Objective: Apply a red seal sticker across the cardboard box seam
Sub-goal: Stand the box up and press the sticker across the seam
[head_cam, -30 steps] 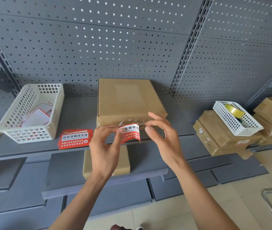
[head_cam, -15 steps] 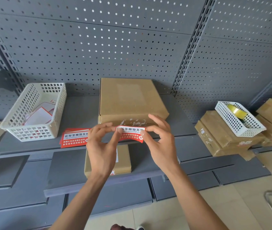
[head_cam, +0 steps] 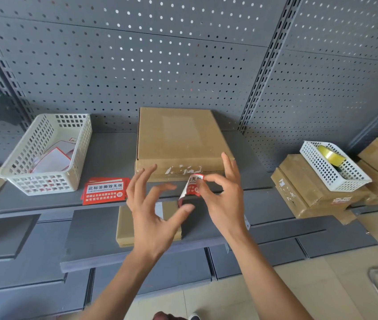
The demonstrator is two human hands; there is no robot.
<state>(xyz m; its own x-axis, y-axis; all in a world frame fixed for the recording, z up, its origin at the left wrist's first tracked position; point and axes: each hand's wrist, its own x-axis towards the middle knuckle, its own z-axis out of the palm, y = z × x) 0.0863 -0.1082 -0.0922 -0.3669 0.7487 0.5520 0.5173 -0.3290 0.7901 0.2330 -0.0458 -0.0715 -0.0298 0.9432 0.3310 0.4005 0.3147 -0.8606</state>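
A flat brown cardboard box (head_cam: 178,139) lies on the grey shelf, its front seam marked by torn white sticker residue. Just in front of that seam, my right hand (head_cam: 222,199) pinches a red seal sticker (head_cam: 192,184) between thumb and forefinger; the sticker hangs curled downward. My left hand (head_cam: 151,211) is beside it with fingers spread, and its thumb tip is near the sticker's lower end; I cannot tell whether it touches. A stack of red seal stickers (head_cam: 105,191) lies on the shelf left of the box.
A white basket (head_cam: 44,155) with backing sheets stands at the left. A smaller cardboard box (head_cam: 125,225) lies on the lower shelf under my left hand. At the right, several cardboard boxes (head_cam: 310,190) carry a white basket (head_cam: 335,169) with a yellow tape roll (head_cam: 331,155).
My left hand has let go of the sticker and opened. The sticker, earlier stretched flat between both hands, now hangs curled from my right hand.
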